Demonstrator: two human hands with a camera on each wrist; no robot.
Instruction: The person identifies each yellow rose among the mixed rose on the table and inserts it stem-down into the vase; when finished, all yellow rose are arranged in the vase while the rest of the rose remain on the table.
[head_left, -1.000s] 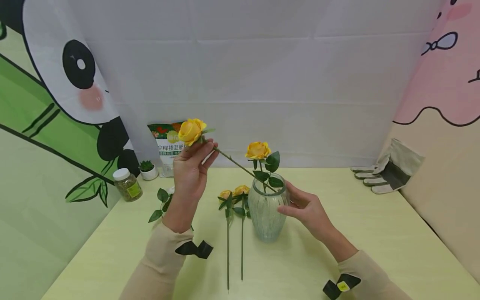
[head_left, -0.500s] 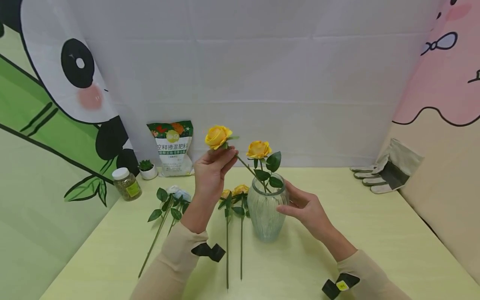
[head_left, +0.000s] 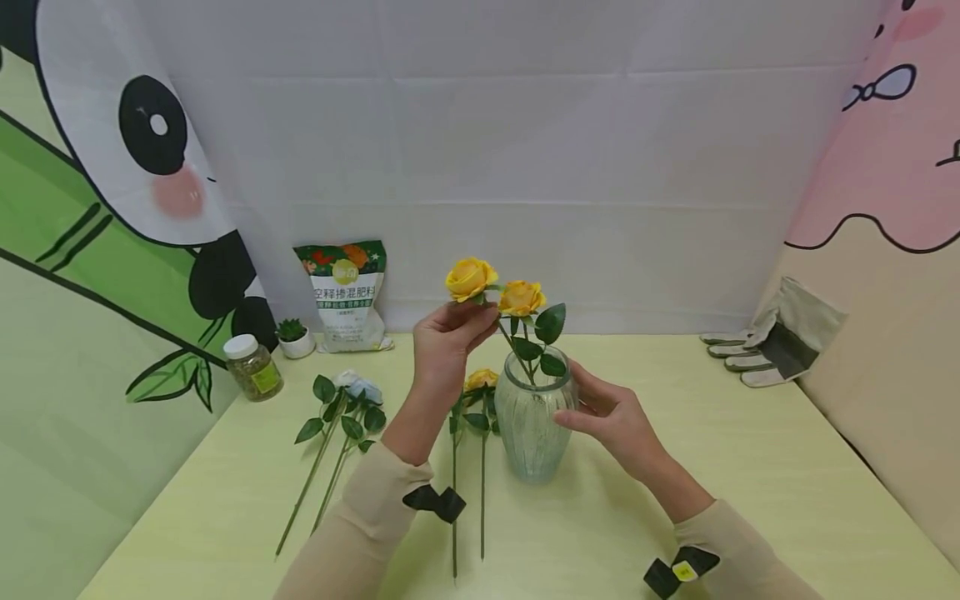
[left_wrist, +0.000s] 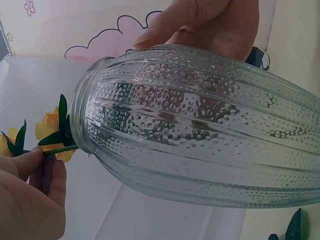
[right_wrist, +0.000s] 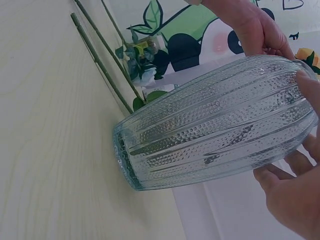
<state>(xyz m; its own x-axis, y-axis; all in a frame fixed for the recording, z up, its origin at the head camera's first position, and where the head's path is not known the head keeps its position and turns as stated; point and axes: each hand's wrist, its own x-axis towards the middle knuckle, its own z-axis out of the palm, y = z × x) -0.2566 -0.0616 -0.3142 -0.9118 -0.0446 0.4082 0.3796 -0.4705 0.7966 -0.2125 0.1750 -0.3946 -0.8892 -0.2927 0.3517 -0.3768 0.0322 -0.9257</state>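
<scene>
Nearest us, two loose yellow roses [head_left: 481,381] lie on the counter [head_left: 750,483], their stems running back toward our left sleeve, just below the left fingers. Our right hand [head_left: 611,417] rests against the side of the glass vase [head_left: 531,417], the fingers [head_left: 572,420] gently curved along the ribbed wall and the thumb near the rim. Just beyond, our left hand [head_left: 444,350] pinches the stem of a yellow rose [head_left: 470,278] between thumb and fingertips directly under the bloom, the stem slanting down into the vase mouth. A second yellow rose [head_left: 521,298] stands in the vase, just right of those left fingers. Farther left lie a pale rose [head_left: 358,388], a jar [head_left: 253,368], a small potted plant [head_left: 296,339] and a fertilizer bag [head_left: 344,296]; work gloves [head_left: 772,337] lie well right of the right fingers.
</scene>
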